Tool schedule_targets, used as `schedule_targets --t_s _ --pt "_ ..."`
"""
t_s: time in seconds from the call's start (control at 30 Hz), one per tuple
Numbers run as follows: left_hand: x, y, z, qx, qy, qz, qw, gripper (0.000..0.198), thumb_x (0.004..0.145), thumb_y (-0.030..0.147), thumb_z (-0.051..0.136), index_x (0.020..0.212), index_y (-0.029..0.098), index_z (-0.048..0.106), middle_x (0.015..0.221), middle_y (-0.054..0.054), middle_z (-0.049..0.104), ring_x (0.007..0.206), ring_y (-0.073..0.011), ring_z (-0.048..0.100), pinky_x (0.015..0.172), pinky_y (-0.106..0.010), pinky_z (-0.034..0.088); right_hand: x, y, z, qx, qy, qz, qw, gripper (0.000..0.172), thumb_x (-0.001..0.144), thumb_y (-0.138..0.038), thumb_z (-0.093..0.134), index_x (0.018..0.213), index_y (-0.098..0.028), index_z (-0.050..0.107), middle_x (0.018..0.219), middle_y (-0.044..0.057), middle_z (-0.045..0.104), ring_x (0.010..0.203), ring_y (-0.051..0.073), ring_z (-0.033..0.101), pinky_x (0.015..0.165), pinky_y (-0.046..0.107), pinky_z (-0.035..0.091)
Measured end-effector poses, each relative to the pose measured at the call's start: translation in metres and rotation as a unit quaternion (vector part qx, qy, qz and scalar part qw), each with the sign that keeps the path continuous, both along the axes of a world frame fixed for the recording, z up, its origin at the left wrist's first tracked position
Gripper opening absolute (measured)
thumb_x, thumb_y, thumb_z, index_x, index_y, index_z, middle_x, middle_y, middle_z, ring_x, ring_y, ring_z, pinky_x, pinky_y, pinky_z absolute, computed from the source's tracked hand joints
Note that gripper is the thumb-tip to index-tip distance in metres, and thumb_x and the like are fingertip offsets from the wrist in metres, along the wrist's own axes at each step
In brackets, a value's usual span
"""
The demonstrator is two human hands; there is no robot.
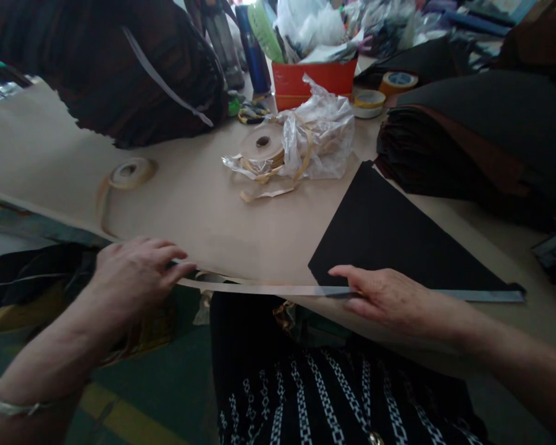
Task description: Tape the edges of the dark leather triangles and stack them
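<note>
A flat black sheet [389,238] lies on the tan table [204,204] near its front edge. A long pale tape strip [269,288] runs along that edge and along the sheet's near side to about the sheet's right corner. My left hand [136,272] pinches the strip's left end at the table edge. My right hand [382,293] presses the strip down on the black sheet's near edge with fingers flat.
A roll of tape [130,173] lies at left, another roll [262,146] beside a crumpled plastic bag [322,136]. A stack of dark sheets [472,142] sits at right, a red box [312,80] and more tape rolls [369,102] at the back, a dark bag [134,68] at back left.
</note>
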State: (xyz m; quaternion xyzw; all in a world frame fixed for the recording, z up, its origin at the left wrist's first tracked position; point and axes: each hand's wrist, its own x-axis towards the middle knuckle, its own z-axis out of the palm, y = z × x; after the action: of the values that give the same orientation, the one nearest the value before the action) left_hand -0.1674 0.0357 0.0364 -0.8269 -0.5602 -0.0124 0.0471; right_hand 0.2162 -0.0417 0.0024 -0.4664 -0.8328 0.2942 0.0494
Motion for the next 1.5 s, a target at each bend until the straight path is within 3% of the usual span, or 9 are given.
schedule_targets --t_s 0.07,0.13,0.23,0.37,0.5,0.6,0.67,1.1,1.5 --pt "0.04 -0.015 -0.004 -0.049 -0.039 -0.09 0.994 0.027 0.087 0.038 0.05 0.085 0.017 0.068 0.091 -0.008 0.068 0.085 -0.0208 0.058 0.076 -0.032 0.04 0.004 0.0 0.003 -0.054 0.053 -0.058 0.995 0.026 0.094 -0.033 0.036 0.114 -0.021 0.048 0.085 0.001 0.06 0.072 0.012 0.057 0.067 0.025 0.042" --pt "0.081 -0.031 -0.012 -0.096 -0.112 -0.143 0.979 0.022 0.089 0.034 0.05 0.088 0.018 0.065 0.094 -0.007 0.066 0.088 -0.0199 0.057 0.081 -0.033 0.042 0.004 -0.003 0.005 -0.056 0.086 -0.106 0.989 0.023 0.096 -0.032 0.032 0.098 -0.02 0.052 0.081 0.001 0.059 0.072 0.012 0.056 0.068 0.025 0.042" --pt "0.132 -0.05 -0.025 -0.142 -0.125 -0.164 0.968 0.015 0.087 0.031 0.054 0.089 0.019 0.063 0.093 -0.005 0.063 0.091 -0.0212 0.055 0.081 -0.035 0.042 0.0 -0.009 0.005 -0.027 0.136 -0.141 0.98 0.023 0.093 -0.03 0.039 0.084 -0.019 0.057 0.081 0.002 0.058 0.073 0.012 0.054 0.068 0.025 0.043" --pt "0.164 -0.056 -0.034 -0.156 -0.054 -0.131 0.977 0.014 0.087 0.03 0.052 0.088 0.02 0.061 0.09 -0.006 0.062 0.088 -0.0256 0.055 0.076 -0.04 0.04 -0.012 -0.013 0.002 -0.025 0.185 -0.154 0.97 0.021 0.089 -0.024 0.047 0.08 -0.018 0.064 0.08 0.002 0.06 0.073 0.012 0.055 0.066 0.024 0.043" --pt "0.171 -0.051 -0.032 -0.155 -0.03 -0.117 0.981 0.013 0.085 0.027 0.052 0.087 0.017 0.06 0.086 -0.009 0.064 0.084 -0.0278 0.057 0.073 -0.041 0.037 -0.023 -0.014 -0.01 -0.066 0.173 -0.18 0.966 0.019 0.083 -0.021 0.052 0.096 -0.018 0.066 0.07 -0.001 0.062 0.061 0.011 0.054 0.057 0.023 0.041" --pt "0.172 -0.047 -0.031 -0.157 -0.017 -0.124 0.98 0.012 0.084 0.024 0.052 0.082 0.017 0.061 0.081 -0.009 0.066 0.081 -0.0273 0.057 0.072 -0.04 0.035 -0.03 -0.016 -0.019 -0.045 0.137 -0.203 0.969 0.042 0.079 -0.017 0.055 0.121 -0.017 0.057 0.067 -0.002 0.062 0.056 0.011 0.053 0.055 0.023 0.04" --pt "0.173 -0.044 -0.031 -0.158 -0.01 -0.133 0.978 0.012 0.083 0.024 0.054 0.077 0.017 0.061 0.077 -0.008 0.067 0.078 -0.0264 0.057 0.071 -0.039 0.034 -0.033 -0.017 -0.023 -0.025 0.112 -0.203 0.972 0.047 0.079 -0.018 0.055 0.126 -0.016 0.053 0.067 -0.001 0.063 0.057 0.011 0.053 0.056 0.024 0.04" --pt "0.175 -0.036 -0.031 -0.17 0.001 -0.164 0.972 0.017 0.078 0.025 0.059 0.063 0.018 0.062 0.063 -0.006 0.062 0.067 -0.0239 0.056 0.068 -0.038 0.033 -0.036 -0.027 -0.031 0.04 0.107 -0.18 0.977 0.039 0.085 -0.021 0.049 0.124 -0.017 0.054 0.077 0.003 0.068 0.061 0.013 0.059 0.055 0.024 0.043" --pt "0.174 -0.032 -0.034 -0.172 -0.008 -0.178 0.969 0.016 0.078 0.021 0.057 0.063 0.017 0.062 0.064 -0.007 0.062 0.067 -0.0247 0.057 0.068 -0.039 0.033 -0.042 -0.028 -0.037 0.11 0.007 -0.149 0.983 0.035 0.087 -0.02 0.047 0.121 -0.019 0.053 0.084 0.003 0.071 0.07 0.018 0.067 0.059 0.028 0.046"
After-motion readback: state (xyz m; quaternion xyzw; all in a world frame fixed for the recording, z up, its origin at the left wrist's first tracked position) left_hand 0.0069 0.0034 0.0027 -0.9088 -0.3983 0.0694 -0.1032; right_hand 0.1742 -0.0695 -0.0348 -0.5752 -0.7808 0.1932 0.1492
